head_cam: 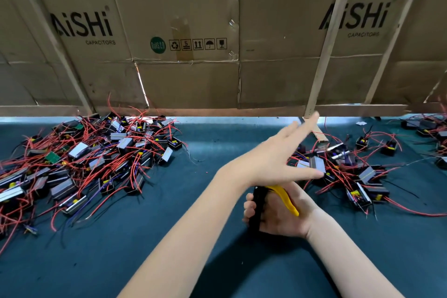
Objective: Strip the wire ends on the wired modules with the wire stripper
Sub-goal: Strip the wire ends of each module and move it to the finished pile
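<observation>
My left hand stretches out to the right above the table, fingers straight and spread, holding nothing, over the edge of the right-hand heap of wired modules. Below it my right hand grips the wire stripper, whose black handle and yellow handle stick out of my fist; its jaws are hidden under my left wrist. A bigger heap of wired modules with tangled red wires lies at the left.
The table is covered in dark teal cloth. A wall of flattened cardboard boxes on wooden battens hangs across the back, its lower edge just above the table. More modules lie at the far right.
</observation>
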{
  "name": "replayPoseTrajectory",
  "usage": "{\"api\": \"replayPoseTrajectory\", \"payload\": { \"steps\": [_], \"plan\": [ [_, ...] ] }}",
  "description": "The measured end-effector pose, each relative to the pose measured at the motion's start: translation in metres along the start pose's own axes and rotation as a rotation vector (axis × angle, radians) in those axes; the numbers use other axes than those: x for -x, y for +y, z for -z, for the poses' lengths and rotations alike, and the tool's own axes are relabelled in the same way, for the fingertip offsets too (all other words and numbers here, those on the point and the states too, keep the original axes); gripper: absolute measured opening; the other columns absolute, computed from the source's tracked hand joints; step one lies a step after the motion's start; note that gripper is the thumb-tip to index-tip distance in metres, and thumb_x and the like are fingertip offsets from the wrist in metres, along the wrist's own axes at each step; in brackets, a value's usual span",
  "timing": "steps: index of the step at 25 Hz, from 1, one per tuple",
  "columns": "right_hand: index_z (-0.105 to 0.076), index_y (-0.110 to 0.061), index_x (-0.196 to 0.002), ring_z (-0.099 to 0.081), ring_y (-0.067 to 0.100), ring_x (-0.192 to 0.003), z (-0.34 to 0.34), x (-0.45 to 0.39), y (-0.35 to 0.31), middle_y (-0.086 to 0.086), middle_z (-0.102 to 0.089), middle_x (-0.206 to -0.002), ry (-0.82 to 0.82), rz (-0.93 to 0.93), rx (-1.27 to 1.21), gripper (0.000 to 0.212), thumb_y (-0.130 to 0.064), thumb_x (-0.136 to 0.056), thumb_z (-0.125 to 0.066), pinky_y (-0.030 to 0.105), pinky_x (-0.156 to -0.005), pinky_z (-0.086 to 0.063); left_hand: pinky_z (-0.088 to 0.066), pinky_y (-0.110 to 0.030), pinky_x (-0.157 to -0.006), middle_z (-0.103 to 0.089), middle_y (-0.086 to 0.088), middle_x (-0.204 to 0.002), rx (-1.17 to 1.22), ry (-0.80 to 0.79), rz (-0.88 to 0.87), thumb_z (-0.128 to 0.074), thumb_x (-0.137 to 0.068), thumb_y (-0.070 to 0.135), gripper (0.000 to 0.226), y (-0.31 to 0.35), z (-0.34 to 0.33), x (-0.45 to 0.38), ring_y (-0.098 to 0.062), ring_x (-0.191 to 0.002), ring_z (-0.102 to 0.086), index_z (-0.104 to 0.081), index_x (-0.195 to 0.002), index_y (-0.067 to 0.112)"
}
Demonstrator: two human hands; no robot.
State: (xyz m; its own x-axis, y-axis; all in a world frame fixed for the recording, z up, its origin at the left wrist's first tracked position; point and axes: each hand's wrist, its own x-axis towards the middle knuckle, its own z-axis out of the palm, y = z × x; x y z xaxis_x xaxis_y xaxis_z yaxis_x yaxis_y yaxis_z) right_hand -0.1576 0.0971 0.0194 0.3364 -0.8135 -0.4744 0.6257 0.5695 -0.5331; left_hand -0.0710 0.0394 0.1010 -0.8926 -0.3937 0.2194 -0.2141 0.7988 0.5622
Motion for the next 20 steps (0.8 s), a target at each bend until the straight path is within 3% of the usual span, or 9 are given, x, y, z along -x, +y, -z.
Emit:
{"api": "replayPoseTrajectory", "payload": {
  "steps": [2,4,7,8,10,11,13,17,20],
  "plan": [
    [-0.052,-0.002,-0.084,-0.053,0.03,-0.064,0.0,0.0,0.0,0.014,-0.049,-0.076,-0.003,0.008,-0.014,0.033,-0.035,-0.079,-0.053,0.045,-0.079,-0.047,-0.02,-0.023,-0.113,-0.032,-0.002,-0.157,-0.087,0.087,0.052,-0.066,-0.089,0.041,0.067,-0.026,0.009,0.015,-0.011,-0.146,-0.023,-0.035,-0.149,0.034],
    [-0.052,-0.002,-0.085,-0.054,0.03,-0.066,-0.001,0.0,0.0,0.015,-0.049,-0.076,-0.006,0.012,0.008,0.034,-0.036,-0.078,-0.055,0.046,-0.079,-0.048,-0.03,-0.027,-0.112,-0.051,-0.003,-0.141,-0.22,0.336,0.182,-0.065,-0.091,0.032,0.045,-0.064,0.025,0.037,-0.018,-0.135,-0.043,-0.057,-0.134,0.02],
    [-0.052,-0.002,-0.087,-0.056,0.031,-0.067,0.0,-0.001,0.0,0.015,-0.05,-0.078,0.013,0.015,0.035,0.037,-0.037,-0.078,-0.058,0.045,-0.078,-0.051,-0.036,-0.04,-0.105,-0.054,-0.009,-0.136,-0.496,0.624,0.585,-0.059,-0.094,0.029,0.046,-0.128,0.042,0.081,-0.029,-0.126,-0.047,-0.052,-0.135,0.011],
    [-0.053,-0.002,-0.088,-0.056,0.031,-0.067,0.0,-0.001,0.0,0.016,-0.051,-0.078,0.015,0.016,0.039,0.037,-0.037,-0.077,-0.059,0.045,-0.078,-0.052,-0.037,-0.043,-0.105,-0.051,-0.011,-0.14,-0.561,0.612,0.727,-0.057,-0.095,0.032,0.051,-0.146,0.042,0.097,-0.031,-0.129,-0.043,-0.046,-0.139,0.009],
    [-0.053,-0.001,-0.089,-0.057,0.032,-0.067,0.001,-0.001,-0.001,0.016,-0.051,-0.079,0.021,0.022,0.042,0.038,-0.037,-0.076,-0.06,0.045,-0.078,-0.053,-0.033,-0.045,-0.107,-0.037,-0.007,-0.153,-0.637,0.433,0.87,-0.053,-0.096,0.04,0.06,-0.169,0.036,0.119,-0.028,-0.139,-0.03,-0.036,-0.146,0.011],
    [-0.053,-0.001,-0.089,-0.057,0.032,-0.067,0.001,-0.001,-0.001,0.016,-0.051,-0.079,0.026,0.025,0.039,0.039,-0.037,-0.076,-0.06,0.045,-0.078,-0.053,-0.031,-0.044,-0.108,-0.034,-0.002,-0.156,-0.647,0.35,0.869,-0.051,-0.096,0.044,0.059,-0.174,0.034,0.123,-0.025,-0.141,-0.027,-0.036,-0.146,0.015],
    [-0.052,-0.002,-0.089,-0.056,0.031,-0.067,0.0,0.0,0.0,0.016,-0.051,-0.079,0.03,0.023,0.041,0.039,-0.037,-0.076,-0.06,0.045,-0.079,-0.052,-0.032,-0.04,-0.103,-0.046,0.002,-0.147,-0.643,0.311,0.806,-0.052,-0.095,0.046,0.049,-0.173,0.03,0.121,-0.024,-0.135,-0.036,-0.049,-0.137,0.019],
    [-0.054,-0.001,-0.088,-0.055,0.032,-0.069,-0.001,0.002,0.0,0.016,-0.051,-0.08,0.021,0.045,0.041,0.039,-0.036,-0.074,-0.063,0.046,-0.079,-0.052,-0.024,-0.035,-0.084,-0.072,0.012,-0.096,-0.71,0.436,0.634,-0.057,-0.09,0.044,0.021,-0.15,0.028,0.111,-0.015,-0.1,-0.06,-0.071,-0.091,0.028],
    [-0.059,0.0,-0.082,-0.056,0.033,-0.071,0.0,0.001,0.002,0.018,-0.053,-0.08,0.012,0.09,0.071,0.036,-0.034,-0.072,-0.065,0.046,-0.079,-0.053,-0.025,-0.033,-0.093,-0.073,0.023,-0.083,-0.405,0.444,0.388,-0.07,-0.085,0.044,0.013,-0.139,0.022,0.11,-0.002,-0.088,-0.063,-0.077,-0.079,0.035]
  ]
}}
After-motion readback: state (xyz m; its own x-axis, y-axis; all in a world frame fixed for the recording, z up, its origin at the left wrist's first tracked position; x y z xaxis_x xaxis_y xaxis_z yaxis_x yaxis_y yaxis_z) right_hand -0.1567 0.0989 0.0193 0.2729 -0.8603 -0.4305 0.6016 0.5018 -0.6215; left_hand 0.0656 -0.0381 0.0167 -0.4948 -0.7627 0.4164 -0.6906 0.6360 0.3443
